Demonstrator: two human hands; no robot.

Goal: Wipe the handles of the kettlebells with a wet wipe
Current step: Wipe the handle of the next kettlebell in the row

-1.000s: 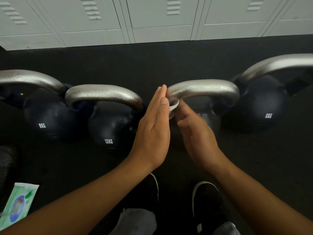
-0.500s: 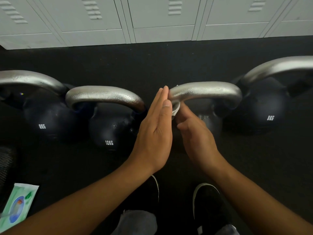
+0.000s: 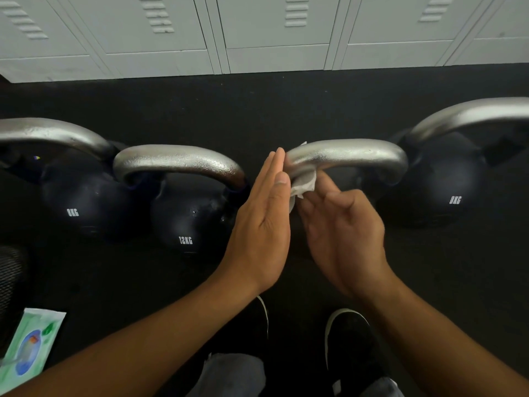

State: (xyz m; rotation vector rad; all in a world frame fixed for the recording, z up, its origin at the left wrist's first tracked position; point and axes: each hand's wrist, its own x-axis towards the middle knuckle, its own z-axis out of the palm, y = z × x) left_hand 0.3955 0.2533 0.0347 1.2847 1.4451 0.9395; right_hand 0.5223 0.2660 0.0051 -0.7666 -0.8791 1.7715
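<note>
Two hands are brought together at the left end of one silver handle (image 3: 346,153), with a white wet wipe (image 3: 304,184) caught between them. The wipe is wrapped round that end of the handle and is pinched below it by the curled fingers (image 3: 329,186) of the right hand (image 3: 343,236), a small corner of the sheet showing above the bar. The left hand (image 3: 263,224) is held flat and on edge, its fingers straight and close together, the fingertips laid against the handle's end and the thumb side touching the wipe; nothing is gripped by it. The wiped handle belongs to a dark kettlebell whose body is mostly hidden behind the hands, so no marking can be read on it. Just left of the left hand a second kettlebell (image 3: 189,219) is marked "12KG" in white. Further left, a third kettlebell (image 3: 83,204) bears a white label that seems to read "8KG", though the first figure is blurred. At the right, a fourth kettlebell (image 3: 440,190) carries a similar blurred label ending in "KG". All four are stood in a row on black flooring (image 3: 257,110), before grey lockers (image 3: 274,30). A green and white wipes packet (image 3: 28,345) is seen at the lower left, its print too small to be read. Black shoes (image 3: 352,339) are seen beneath the forearms.
</note>
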